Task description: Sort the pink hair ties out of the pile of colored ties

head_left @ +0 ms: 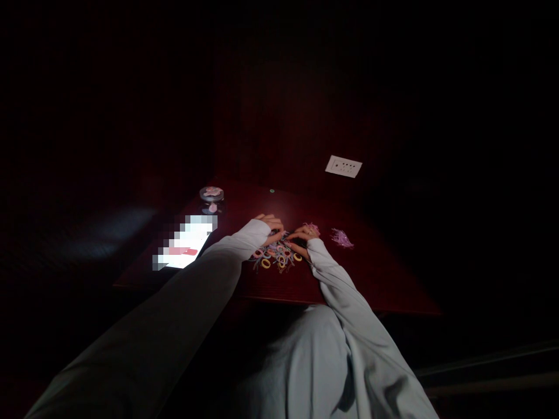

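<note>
A heap of small coloured elastic hair ties [279,256], in yellow, pink, blue and lilac, lies near the table's front edge. Over its far left side, my left hand [271,226] reaches down with its fingers stretched out and slightly bent. My right hand [304,235] comes in from the right, thumb and forefinger apart, fingertips at the top of the heap. The two hands' fingertips nearly meet there. A pink stringy bunch [311,226] shows just behind my right hand, partly hidden by it. Farther right lies a purple stringy bunch [342,237].
A lidded clear jar [212,202] stands at the back left of the dark red table [375,285]. In front of it is a bright, partly blurred screen [186,244]. One small green ring [272,191] lies at the back. A white socket plate [343,166] is on the wall.
</note>
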Motion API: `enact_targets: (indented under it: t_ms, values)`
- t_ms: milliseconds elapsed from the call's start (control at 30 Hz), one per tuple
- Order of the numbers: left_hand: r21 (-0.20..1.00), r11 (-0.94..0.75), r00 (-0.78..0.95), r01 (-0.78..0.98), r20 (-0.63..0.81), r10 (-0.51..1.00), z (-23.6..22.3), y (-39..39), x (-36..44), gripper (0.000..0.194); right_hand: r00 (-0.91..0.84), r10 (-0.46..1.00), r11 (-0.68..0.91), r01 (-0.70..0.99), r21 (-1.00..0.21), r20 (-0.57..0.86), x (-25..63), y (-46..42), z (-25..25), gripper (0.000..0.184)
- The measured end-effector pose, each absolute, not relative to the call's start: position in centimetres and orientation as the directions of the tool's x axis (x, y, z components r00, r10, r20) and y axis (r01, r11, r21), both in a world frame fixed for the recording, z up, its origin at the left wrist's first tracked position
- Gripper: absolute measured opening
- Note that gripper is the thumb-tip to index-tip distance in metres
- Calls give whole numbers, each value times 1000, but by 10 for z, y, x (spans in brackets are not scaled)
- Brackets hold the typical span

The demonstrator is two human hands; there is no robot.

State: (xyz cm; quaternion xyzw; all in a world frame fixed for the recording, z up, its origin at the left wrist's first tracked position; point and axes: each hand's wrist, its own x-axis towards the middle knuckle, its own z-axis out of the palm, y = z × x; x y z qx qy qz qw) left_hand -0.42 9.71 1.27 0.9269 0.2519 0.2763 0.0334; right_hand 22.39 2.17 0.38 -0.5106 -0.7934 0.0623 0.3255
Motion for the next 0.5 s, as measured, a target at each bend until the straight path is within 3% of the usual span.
enact_targets:
  t_ms: [233, 500]
  values:
    - [203, -875, 733, 441, 482, 481, 24, 87, -9, 30, -225, 850, 465, 745, -478, 475, 219, 22, 4, 30]
    - [230, -886, 746, 403, 478, 463, 34, 79, -15, 30, -111, 890, 410, 620, -668, 443, 213, 22, 11, 47]
